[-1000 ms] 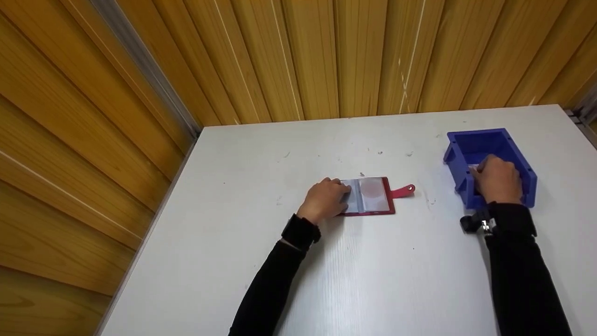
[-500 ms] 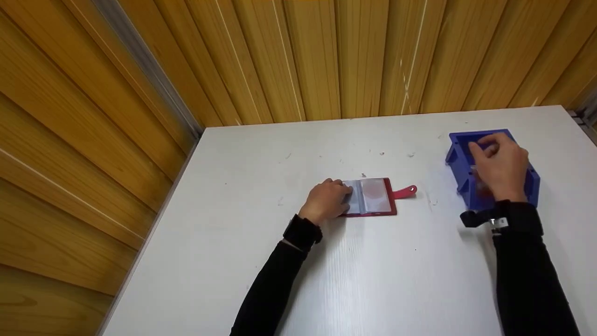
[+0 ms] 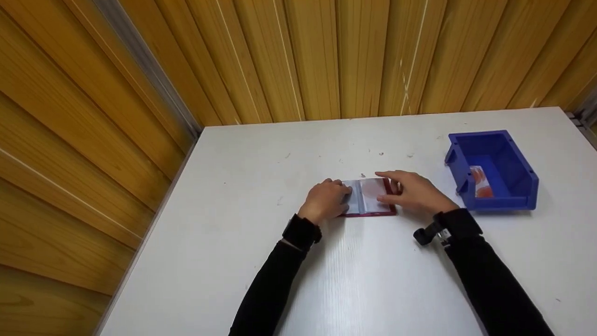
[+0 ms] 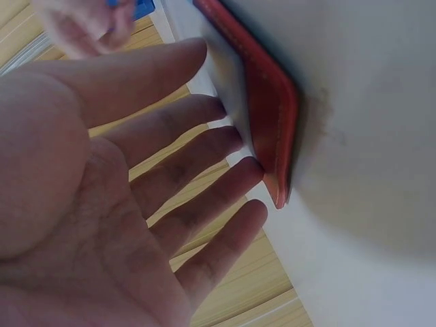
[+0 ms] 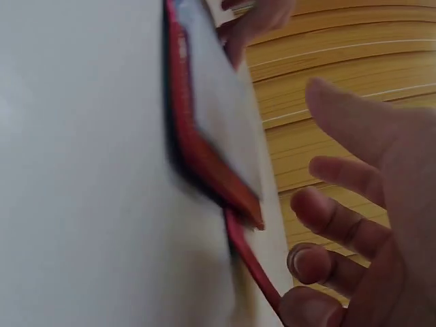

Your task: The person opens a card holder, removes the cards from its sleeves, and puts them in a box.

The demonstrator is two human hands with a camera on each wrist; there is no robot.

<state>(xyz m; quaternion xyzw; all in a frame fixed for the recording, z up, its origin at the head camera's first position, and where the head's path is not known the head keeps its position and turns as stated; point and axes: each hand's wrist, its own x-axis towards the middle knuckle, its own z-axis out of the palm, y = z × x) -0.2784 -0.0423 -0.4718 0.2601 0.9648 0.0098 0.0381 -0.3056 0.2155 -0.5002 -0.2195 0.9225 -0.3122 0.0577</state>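
A red card holder (image 3: 391,212) with clear plastic sleeves (image 3: 353,198) lies unfolded on the white table. My left hand (image 3: 323,201) rests its extended fingertips on the left-hand page; the left wrist view has those fingers (image 4: 184,157) along the sleeve's edge. Over the right-hand page hovers my right hand (image 3: 417,193), thumb and index finger spread apart and nothing between them. A pale pink round shape (image 3: 372,189) shows through that page. In the right wrist view the holder's red strap (image 5: 251,262) runs close to a fingertip; in the head view this hand hides the strap.
To the right stands a blue plastic bin (image 3: 501,204), holding a white card with orange-red shapes (image 3: 480,182) against its left wall. A wood-patterned wall (image 3: 317,60) rises behind the table (image 3: 261,158).
My right hand has come out of the blue bin and moved left to the card holder, uncovering the card in the bin. My left hand has stayed on the left page.
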